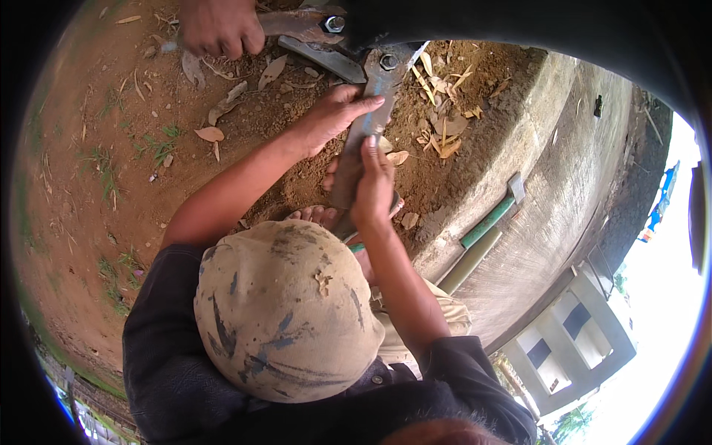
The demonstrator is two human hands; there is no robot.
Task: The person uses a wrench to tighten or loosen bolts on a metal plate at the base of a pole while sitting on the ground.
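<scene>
Our left hand (pixel 335 117) and right hand (pixel 374 189), partly closed, grip 1 bar (pixel 360 130), thumbs on top. We hold it slanting over the soil (pixel 282 185), a bolt (pixel 388 61) at its far end.

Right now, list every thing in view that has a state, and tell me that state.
Flat metal bar: held two-handed, bolted at one end.
Bolt: seated in that bar; tightness can't be told.
Rusty metal piece: a hand closed at its left end.
Green-handled tool: lying unheld on the concrete.
Cloth cap: worn, darkly stained.
Dry leaves: scattered on the soil.
</scene>
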